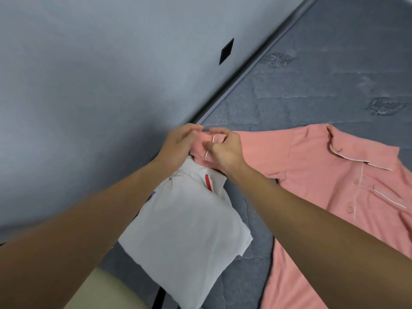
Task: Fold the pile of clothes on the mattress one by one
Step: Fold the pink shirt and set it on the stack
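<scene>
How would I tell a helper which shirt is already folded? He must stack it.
On the grey mattress, look near the wall, under the person's forearms. The white shirt lies there as a compact folded square with a red collar stripe, unlike the pink shirt spread open beside it.

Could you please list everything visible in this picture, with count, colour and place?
pink shirt: one, salmon pink with white piping and buttons, spread open on the mattress at right, one sleeve end held by both hands.
white shirt: one, white with a red stripe at the collar, folded, lying on the mattress at lower centre, partly under the pink sleeve.
mattress: one, grey-blue quilted, filling the right side.
wall: one, pale grey-blue, at left, with a small dark diamond-shaped mark.
left hand: one, at centre, pinches the pink sleeve end.
right hand: one, beside the left, grips the same sleeve end.
</scene>
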The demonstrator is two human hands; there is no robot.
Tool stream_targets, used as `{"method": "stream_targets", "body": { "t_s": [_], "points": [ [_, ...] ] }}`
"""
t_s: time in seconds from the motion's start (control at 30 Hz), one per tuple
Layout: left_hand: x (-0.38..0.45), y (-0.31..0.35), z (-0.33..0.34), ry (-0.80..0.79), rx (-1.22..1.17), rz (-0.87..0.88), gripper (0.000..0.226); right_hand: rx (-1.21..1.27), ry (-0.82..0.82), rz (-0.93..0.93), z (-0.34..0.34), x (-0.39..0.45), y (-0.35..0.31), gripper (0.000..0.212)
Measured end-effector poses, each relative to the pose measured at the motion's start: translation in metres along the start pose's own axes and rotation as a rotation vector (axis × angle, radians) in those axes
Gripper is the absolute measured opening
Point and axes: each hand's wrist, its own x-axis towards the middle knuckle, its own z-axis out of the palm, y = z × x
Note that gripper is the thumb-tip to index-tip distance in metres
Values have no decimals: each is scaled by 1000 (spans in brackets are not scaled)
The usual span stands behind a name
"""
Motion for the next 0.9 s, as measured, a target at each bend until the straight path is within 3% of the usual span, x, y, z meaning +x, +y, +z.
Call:
{"method": "stream_targets", "body": {
  "t_s": [0.2,0.43,0.6,0.77,0.9],
  "points": [
    [2,-4,67,-215,513,206,52,-23,94,-117,-71,0,31,26],
    [-14,13,191,-306,646,352,52,-4,188,-187,-200,-25,80,18],
    [-31,33,303,-448,737,415,51,21,161,-166,-318,-61,117,31],
    [-44,52,422,-525,817,490,42,-11,263,-136,-439,-93,161,38],
    [-54,67,511,-580,885,493,45,-45,376,-113,-528,-110,203,31]
  ]
}}
